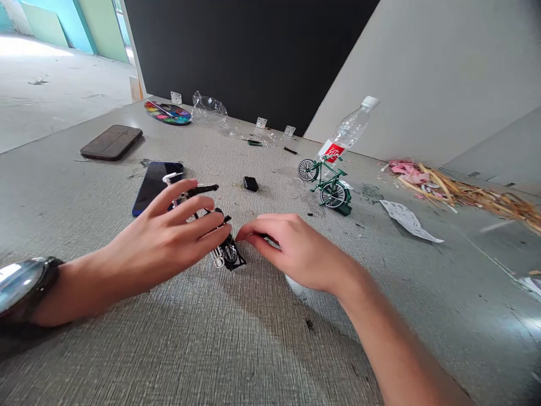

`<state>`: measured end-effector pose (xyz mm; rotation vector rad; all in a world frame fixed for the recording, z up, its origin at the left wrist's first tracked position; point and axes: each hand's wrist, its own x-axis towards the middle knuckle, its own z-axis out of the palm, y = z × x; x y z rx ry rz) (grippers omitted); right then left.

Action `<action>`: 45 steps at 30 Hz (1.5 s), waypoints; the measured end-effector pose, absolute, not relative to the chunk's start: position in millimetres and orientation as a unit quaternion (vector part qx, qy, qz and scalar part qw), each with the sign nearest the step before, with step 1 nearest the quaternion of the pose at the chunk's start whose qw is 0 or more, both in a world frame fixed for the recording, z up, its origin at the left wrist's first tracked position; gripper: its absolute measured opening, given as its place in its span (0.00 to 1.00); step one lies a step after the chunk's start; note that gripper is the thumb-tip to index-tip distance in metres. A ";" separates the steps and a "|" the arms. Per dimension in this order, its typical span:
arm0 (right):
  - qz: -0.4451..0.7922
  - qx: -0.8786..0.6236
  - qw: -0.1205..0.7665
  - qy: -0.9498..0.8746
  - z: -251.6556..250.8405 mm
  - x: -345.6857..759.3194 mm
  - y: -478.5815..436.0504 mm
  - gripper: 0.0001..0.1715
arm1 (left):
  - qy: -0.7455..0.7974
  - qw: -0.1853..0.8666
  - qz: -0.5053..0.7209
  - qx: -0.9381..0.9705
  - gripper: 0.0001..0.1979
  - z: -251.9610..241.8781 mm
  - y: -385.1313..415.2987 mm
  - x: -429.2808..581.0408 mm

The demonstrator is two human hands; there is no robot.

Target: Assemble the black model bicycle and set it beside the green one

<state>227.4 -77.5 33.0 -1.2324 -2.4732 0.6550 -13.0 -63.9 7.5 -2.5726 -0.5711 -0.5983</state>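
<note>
A small black model bicycle [230,251] with white parts sits low on the table in front of me, partly covered by fingers. My left hand [169,234] reaches over it from the left, its fingers curled down around the frame. On the right, my right hand [291,242] is closed in a pinch beside the model's wheel; whatever lies between thumb and finger is too small to name. A green model bicycle [324,180] stands further back on the right, leaning near a clear plastic bottle [349,129].
A blue phone [150,186] lies beyond my left hand, with a brown case [112,142] further left. Behind are a paint palette [167,113], clear plastic packaging [209,107] and small tools [256,142]. A black block [251,183], paper scrap [408,220] and straw-like shreds [456,189] also lie there.
</note>
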 end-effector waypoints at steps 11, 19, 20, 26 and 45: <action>0.221 -0.437 0.202 -0.848 25.3 225.7 -70.4 0.08 | -0.206 0.138 -0.191 -0.950 0.18 2.1 -34.3 -26.8; 0.229 -0.427 0.275 -0.830 18.1 222.5 -67.6 0.06 | -0.195 0.134 -0.191 -0.953 0.18 3.1 -29.7 -27.2; 0.236 -0.431 0.277 -0.825 18.8 222.7 -68.5 0.06 | -0.195 0.134 -0.191 -0.953 0.18 3.1 -29.8 -27.3; 0.325 -0.439 0.327 -0.771 18.3 226.5 -67.5 0.11 | -0.196 0.134 -0.187 -0.953 0.18 3.4 -30.3 -28.0; 0.464 -0.426 0.439 -0.640 4.2 225.7 -55.7 0.13 | -0.191 0.149 -0.210 -0.947 0.17 1.9 -29.9 -29.0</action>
